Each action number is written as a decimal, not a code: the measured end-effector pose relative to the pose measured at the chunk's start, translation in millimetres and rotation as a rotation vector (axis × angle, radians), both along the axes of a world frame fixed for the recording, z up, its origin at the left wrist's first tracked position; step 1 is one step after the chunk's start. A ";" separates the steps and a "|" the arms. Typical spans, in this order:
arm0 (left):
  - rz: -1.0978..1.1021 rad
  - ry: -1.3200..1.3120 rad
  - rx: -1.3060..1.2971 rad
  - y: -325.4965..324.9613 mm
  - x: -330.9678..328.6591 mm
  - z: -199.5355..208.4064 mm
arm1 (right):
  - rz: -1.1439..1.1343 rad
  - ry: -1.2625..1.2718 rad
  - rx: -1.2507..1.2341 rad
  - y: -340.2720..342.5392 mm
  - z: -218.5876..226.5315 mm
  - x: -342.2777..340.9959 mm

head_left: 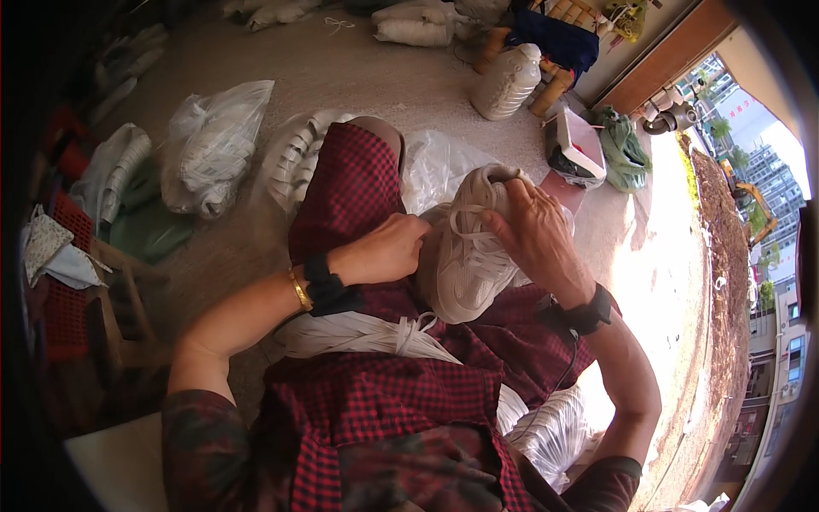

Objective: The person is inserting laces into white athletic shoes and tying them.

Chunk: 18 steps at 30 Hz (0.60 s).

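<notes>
a: largest first?
b: out ahead, a grey floor (375, 77); over the lap, a red-and-black checked apron (384, 392).
a: and on the floor?
b: to the left, a clear plastic bag (217, 154) stuffed with pale things; farther off to the right, a translucent jug (508, 81), upright, near a white box (580, 141).
a: closer in?
b: above the lap and between both hands, an off-white shoe (469, 264), laced, toe toward the body. resting on the apron or held just over it: cannot tell which. nearer the waist, a tied bundle of white strips (367, 337).
a: fingers?
b: on the right hand (542, 226), clasping the shoe at the collar, thumb beside the laces. on the left hand (388, 247), curled inward just beside the shoe, tips hidden; cannot tell whether pinching anything.
a: smallest?
b: around the left wrist, a gold bracelet (300, 292).
</notes>
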<state>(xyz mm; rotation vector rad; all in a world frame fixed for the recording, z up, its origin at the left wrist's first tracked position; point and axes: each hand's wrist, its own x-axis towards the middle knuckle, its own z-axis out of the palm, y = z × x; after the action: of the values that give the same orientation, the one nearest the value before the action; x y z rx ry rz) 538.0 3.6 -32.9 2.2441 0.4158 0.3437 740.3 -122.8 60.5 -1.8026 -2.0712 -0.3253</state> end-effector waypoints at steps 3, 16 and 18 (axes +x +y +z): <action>-0.011 0.021 0.030 3.3 -2.3 -5.1 | -0.103 0.071 -0.200 2.7 9.9 -0.8; -0.016 0.016 0.036 6.8 4.0 -12.5 | -0.220 0.676 -0.255 -7.4 12.0 27.2; -0.035 -0.020 0.036 5.4 5.8 -10.4 | -0.170 1.187 -0.196 -33.5 10.6 89.7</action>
<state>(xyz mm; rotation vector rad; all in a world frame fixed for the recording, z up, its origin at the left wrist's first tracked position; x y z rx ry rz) 543.8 9.0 -43.4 2.2784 0.3622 0.3578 830.0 -156.3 71.1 -1.6145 -1.1129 0.7627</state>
